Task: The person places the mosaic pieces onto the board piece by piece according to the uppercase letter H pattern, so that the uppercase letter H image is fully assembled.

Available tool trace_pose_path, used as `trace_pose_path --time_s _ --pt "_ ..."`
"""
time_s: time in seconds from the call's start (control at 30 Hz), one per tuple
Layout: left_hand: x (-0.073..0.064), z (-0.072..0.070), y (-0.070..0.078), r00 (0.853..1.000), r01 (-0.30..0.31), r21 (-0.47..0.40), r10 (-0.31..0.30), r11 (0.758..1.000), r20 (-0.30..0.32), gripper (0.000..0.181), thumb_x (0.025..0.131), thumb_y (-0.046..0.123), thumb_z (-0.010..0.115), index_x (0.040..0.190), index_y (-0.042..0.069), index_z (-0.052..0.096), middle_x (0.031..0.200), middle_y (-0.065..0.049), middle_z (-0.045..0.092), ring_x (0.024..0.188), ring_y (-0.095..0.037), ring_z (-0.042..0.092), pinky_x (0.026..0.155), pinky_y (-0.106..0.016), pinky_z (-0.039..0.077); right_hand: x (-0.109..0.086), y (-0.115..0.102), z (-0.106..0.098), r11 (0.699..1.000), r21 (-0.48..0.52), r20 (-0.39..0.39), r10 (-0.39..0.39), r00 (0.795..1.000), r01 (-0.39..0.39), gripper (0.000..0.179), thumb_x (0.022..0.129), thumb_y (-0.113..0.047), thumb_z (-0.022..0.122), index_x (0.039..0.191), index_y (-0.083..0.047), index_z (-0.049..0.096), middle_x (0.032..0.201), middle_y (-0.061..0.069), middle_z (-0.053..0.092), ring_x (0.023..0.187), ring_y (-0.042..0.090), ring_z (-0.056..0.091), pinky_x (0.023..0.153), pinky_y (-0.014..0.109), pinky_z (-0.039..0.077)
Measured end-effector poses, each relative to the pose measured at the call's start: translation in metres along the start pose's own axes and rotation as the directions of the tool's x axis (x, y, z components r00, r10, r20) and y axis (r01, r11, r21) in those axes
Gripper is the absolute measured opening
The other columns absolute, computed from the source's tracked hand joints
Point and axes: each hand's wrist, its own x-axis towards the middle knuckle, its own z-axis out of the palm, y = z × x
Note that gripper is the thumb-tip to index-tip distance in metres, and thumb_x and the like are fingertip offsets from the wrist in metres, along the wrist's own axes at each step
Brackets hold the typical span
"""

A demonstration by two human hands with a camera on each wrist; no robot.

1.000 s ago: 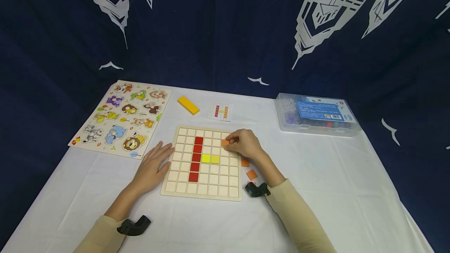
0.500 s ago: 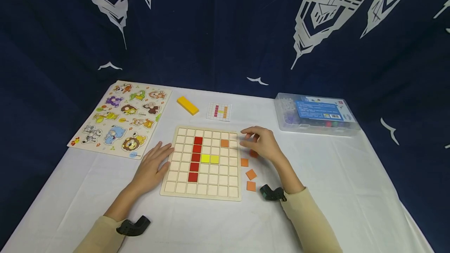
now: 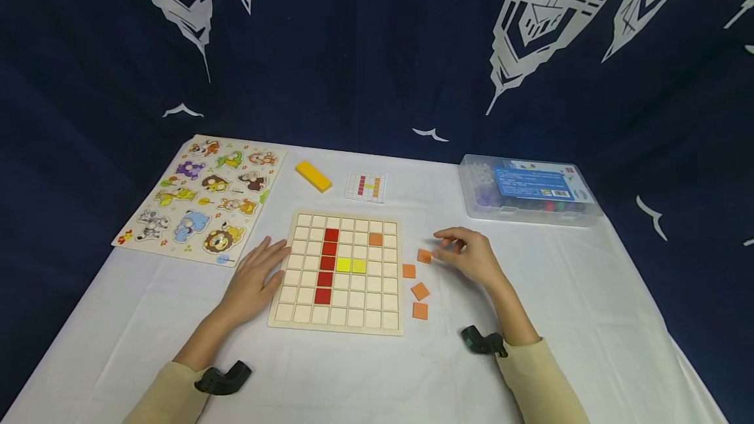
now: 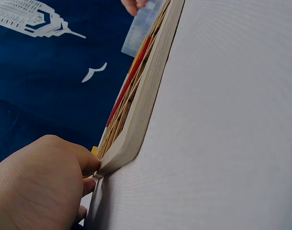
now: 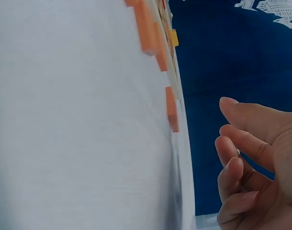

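Note:
A wooden grid board (image 3: 347, 319) lies flat on the white cloth. It carries a column of several red tiles (image 3: 325, 279), two yellow tiles (image 3: 351, 265) side by side, and one orange tile (image 3: 376, 239) at the upper right. My left hand (image 3: 253, 280) rests along the board's left edge, fingers loosely extended; in the left wrist view its thumb and fingers (image 4: 91, 163) touch the board's corner. To the right of the board, my right hand (image 3: 471, 257) hovers with loosely bent fingers, holding nothing. Just left of its fingertips lies a loose orange tile (image 3: 424, 256).
Several more orange tiles (image 3: 420, 291) lie along the board's right side. Behind the board are a small pattern card (image 3: 366, 187) and a yellow block (image 3: 313, 176). An animal puzzle board (image 3: 188, 195) lies far left; a clear plastic box (image 3: 530, 190) stands back right.
My right hand has let go of the orange tile in the board's upper right and moved right, off the board, past the loose tiles. My left hand stays at the board's edge.

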Motion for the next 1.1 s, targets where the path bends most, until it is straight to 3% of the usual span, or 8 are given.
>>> trace_pose_path --time_s 0.27,1.1 --pt "0.0 0.001 -0.001 1.0 0.003 0.002 -0.003 1.0 0.0 0.046 0.094 0.005 0.056 0.14 0.003 0.051 0.151 -0.018 0.043 0.146 -0.043 0.023 0.118 -0.058 0.016 -0.003 0.007 0.008 0.999 0.031 0.007 0.025 1.0 -0.025 0.029 0.076 -0.006 0.081 0.103 -0.004 0.074 0.085 0.008 0.068 0.063 0.012 0.049 0.054 0.021 0.04" --pt "0.0 0.0 0.0 1.0 0.004 0.004 -0.004 1.0 0.002 0.046 0.094 0.005 0.055 0.14 0.002 0.051 0.151 -0.018 0.044 0.146 -0.042 0.024 0.119 -0.058 0.016 -0.003 0.013 0.021 0.999 -0.02 0.035 0.045 0.998 -0.045 0.027 0.077 -0.011 0.082 0.101 -0.004 0.074 0.082 0.006 0.069 0.06 0.011 0.046 0.053 0.022 0.039"
